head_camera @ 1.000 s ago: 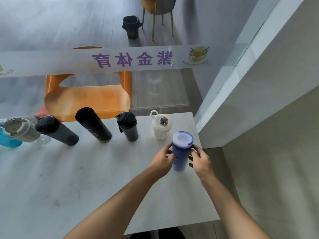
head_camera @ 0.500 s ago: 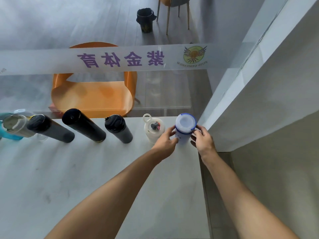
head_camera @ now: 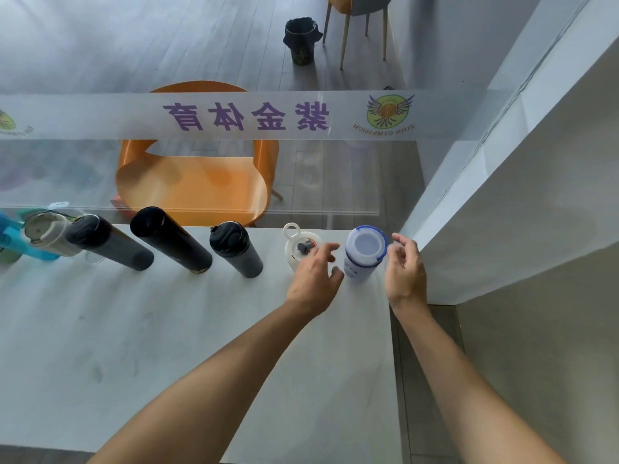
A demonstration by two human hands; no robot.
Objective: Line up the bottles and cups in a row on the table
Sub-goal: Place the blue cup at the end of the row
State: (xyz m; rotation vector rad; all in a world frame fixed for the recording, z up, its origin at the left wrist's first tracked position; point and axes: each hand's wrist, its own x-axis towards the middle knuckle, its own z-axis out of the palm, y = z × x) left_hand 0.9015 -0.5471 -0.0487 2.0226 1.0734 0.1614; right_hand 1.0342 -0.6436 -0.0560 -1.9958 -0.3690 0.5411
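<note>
A blue bottle with a pale lid (head_camera: 363, 254) stands upright at the far right end of the row on the white table (head_camera: 167, 346). My left hand (head_camera: 315, 276) hovers just left of it, fingers apart, partly covering a small white cup with a loop handle (head_camera: 296, 244). To the bottle's right is my right hand (head_camera: 405, 266), open and a little apart from it. Further left stand a short black bottle (head_camera: 236, 249), a tall black bottle (head_camera: 170, 239), a dark grey bottle (head_camera: 109, 242), a grey-lidded cup (head_camera: 48, 234) and a teal bottle (head_camera: 13, 236).
A glass partition with a frosted band of purple lettering (head_camera: 248, 115) runs along the table's far edge. Behind it are an orange chair (head_camera: 191, 182) and a black bin (head_camera: 301, 40). A white wall (head_camera: 502, 195) closes in at the table's right edge.
The blue bottle was carried from the table's middle right to the back row and set down. Both hands have let go and opened beside it.
</note>
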